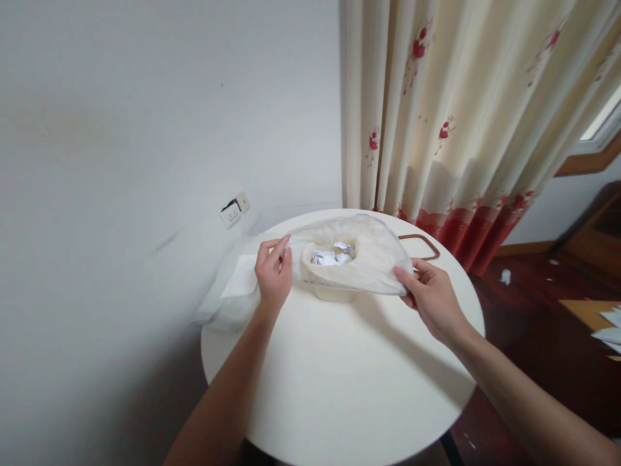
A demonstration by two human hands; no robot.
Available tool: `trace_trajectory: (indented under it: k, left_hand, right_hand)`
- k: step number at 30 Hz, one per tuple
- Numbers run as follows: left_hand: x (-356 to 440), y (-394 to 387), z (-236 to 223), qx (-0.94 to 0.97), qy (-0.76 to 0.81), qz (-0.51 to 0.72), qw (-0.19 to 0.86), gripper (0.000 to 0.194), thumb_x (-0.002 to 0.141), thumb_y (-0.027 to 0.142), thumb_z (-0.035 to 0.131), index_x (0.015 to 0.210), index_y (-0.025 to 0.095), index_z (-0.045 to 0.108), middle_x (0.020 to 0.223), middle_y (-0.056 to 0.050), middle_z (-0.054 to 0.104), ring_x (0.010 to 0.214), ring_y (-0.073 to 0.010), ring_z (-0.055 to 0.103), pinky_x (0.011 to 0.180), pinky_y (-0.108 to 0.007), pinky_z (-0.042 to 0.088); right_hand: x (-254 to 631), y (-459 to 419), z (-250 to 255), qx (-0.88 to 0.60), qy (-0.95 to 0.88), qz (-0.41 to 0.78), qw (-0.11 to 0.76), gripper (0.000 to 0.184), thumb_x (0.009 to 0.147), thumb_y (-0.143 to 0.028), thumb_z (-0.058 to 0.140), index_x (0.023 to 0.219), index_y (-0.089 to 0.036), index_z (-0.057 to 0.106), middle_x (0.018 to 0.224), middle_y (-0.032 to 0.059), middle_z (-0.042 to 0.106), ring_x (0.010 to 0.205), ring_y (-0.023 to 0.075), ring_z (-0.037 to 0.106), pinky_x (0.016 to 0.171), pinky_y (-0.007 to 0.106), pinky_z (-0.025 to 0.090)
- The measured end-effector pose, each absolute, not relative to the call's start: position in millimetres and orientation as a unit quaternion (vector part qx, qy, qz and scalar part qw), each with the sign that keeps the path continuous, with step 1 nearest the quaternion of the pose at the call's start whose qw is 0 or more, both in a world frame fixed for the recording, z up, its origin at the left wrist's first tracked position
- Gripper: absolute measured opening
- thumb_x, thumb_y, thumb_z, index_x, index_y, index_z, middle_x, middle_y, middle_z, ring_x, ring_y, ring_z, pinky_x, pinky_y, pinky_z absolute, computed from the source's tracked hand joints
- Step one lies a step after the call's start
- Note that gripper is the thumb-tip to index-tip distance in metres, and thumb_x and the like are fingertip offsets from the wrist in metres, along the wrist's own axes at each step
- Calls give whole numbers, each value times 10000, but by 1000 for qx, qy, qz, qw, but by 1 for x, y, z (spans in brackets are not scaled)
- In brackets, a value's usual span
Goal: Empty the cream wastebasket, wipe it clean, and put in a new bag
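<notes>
A thin translucent white plastic bag (371, 249) is stretched wide over a small cream-coloured bin (334, 294) on the round white table (349, 375). Through the bag's opening, crumpled white paper (332, 257) shows inside. My left hand (274, 272) pinches the bag's left edge between thumb and fingers. At the other end, my right hand (429, 294) grips the bag's right edge, thumb on top. The bag hides most of the bin's upper part.
Behind the bag lies a brown rounded frame (422, 243). More clear plastic with a white sheet (240, 278) rests at the table's left, against the wall. A socket (233, 212) sits on that wall. Patterned curtains (451, 129) hang behind; paper scraps (505, 277) dot the dark floor.
</notes>
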State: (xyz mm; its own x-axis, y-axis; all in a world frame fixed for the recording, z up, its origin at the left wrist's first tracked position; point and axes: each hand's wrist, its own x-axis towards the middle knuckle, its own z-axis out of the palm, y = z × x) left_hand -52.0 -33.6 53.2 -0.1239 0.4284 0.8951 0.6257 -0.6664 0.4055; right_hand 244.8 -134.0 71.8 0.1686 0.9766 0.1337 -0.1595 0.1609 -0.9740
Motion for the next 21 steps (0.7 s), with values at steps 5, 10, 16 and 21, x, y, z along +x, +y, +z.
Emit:
trace_trajectory:
  k: [5, 10, 16, 21]
  left_hand:
    - [-52, -34, 57, -610, -412, -674, 56, 273, 943, 238, 645, 1180, 180, 767, 970, -46, 644, 632, -56, 466, 549, -194, 404]
    - [-56, -35, 65, -582, -438, -683, 58, 259, 916, 262, 652, 1117, 172, 790, 880, -28, 622, 608, -64, 443, 525, -206, 380]
    - [-67, -30, 65, -546, -472, -690, 61, 263, 892, 250, 627, 1074, 181, 803, 818, -14, 599, 642, -90, 476, 572, -226, 415]
    - [-73, -27, 73, -534, -502, -680, 37, 269, 877, 266, 618, 1038, 166, 809, 774, -3, 609, 643, -96, 514, 588, -224, 452]
  right_hand:
    - [249, -131, 94, -470, -416, 458, 629, 389, 697, -475, 870, 860, -193, 657, 530, -63, 512, 410, 58, 351, 371, 194, 197]
    - [276, -110, 108, -524, -418, 397, 627, 304, 641, -387, 837, 832, -202, 690, 587, -11, 590, 438, 85, 399, 381, 230, 254]
    - [305, -88, 124, -550, -495, 376, 557, 225, 627, -333, 825, 737, -181, 701, 517, -6, 549, 423, 93, 398, 382, 245, 265]
    - [315, -72, 138, -591, -507, 345, 524, 139, 634, -225, 791, 707, -159, 692, 461, -24, 512, 394, 87, 412, 381, 221, 291]
